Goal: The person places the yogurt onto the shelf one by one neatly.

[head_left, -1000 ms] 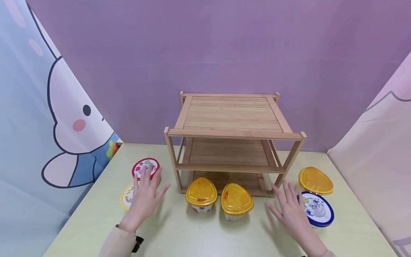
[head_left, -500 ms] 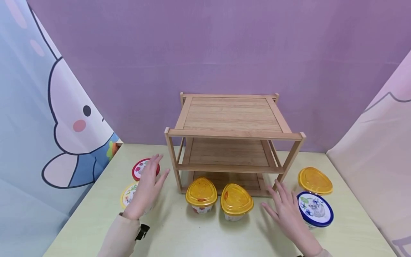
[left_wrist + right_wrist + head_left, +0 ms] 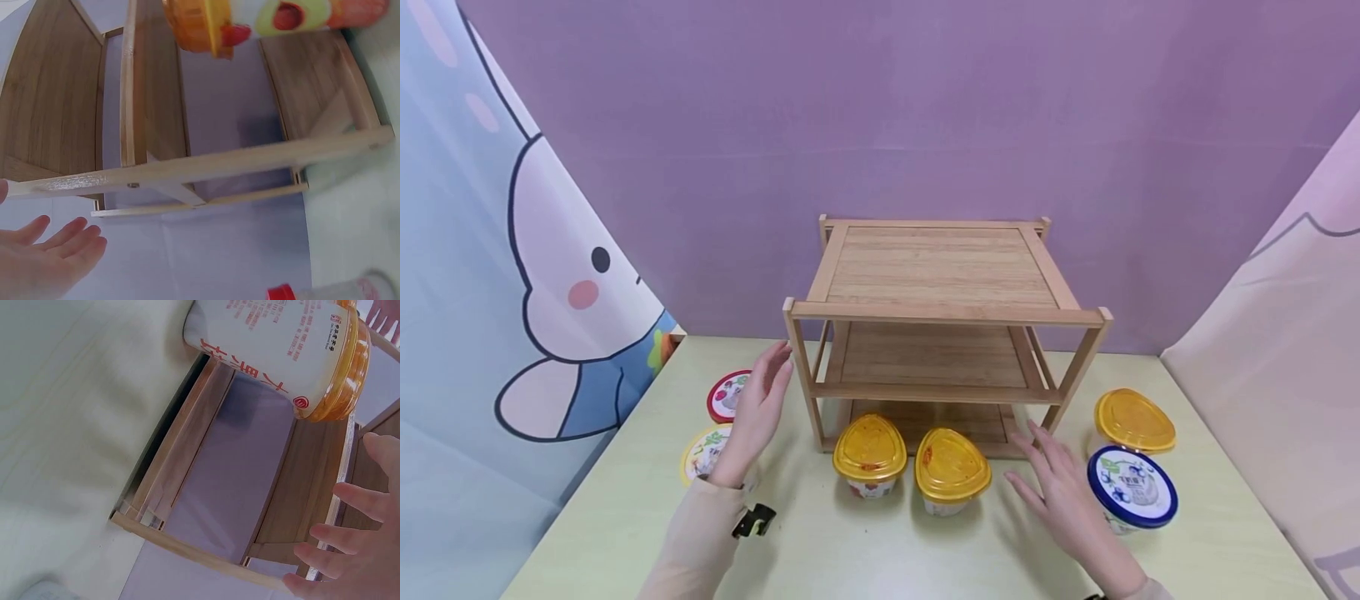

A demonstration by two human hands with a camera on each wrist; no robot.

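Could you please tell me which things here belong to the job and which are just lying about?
Likely the job's:
wooden rack, with the left hand and right hand near it
three amber-lidded tubs
red-lidded tub
yellow-lidded tub
blue-lidded tub

Likely just surroundings:
purple backdrop
printed cloth at left
pale table

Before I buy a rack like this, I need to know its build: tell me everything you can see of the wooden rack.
The wooden rack has three flat panels, one above another, joined by rails and corner posts. It looks like light brown grained wood, perhaps bamboo. It stands upright on the pale table, before a purple backdrop. Two yellow-lidded tubs stand at its front; whether they touch it I cannot tell. Neither left hand nor right hand grips it.
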